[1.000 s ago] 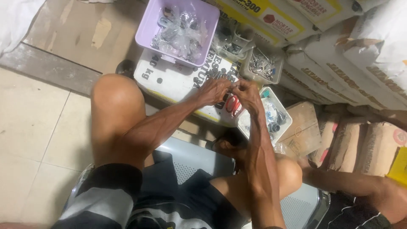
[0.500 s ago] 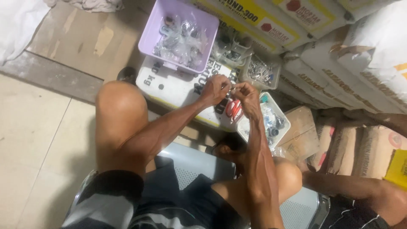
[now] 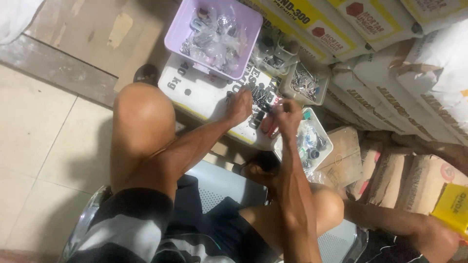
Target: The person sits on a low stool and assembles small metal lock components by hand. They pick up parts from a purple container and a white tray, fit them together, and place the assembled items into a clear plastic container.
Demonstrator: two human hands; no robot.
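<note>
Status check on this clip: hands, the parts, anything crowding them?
Left hand and right hand close together over the white sack, fingers pinching small dark parts. Grip unclear. Purple bin and white tray close by.

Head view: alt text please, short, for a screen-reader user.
Seen from above, a seated person's left hand and right hand work close together over a white sack strewn with small dark metal parts. A lilac tub of bagged hardware and a white tray of fittings sit nearby.

I see all this through one camera on my head, tilted steeply down past my bare knees — close over my left hand (image 3: 240, 104) and right hand (image 3: 287, 116). It faces the stacked white paper sacks (image 3: 429, 78) ahead — no second view shares the scene.
</note>
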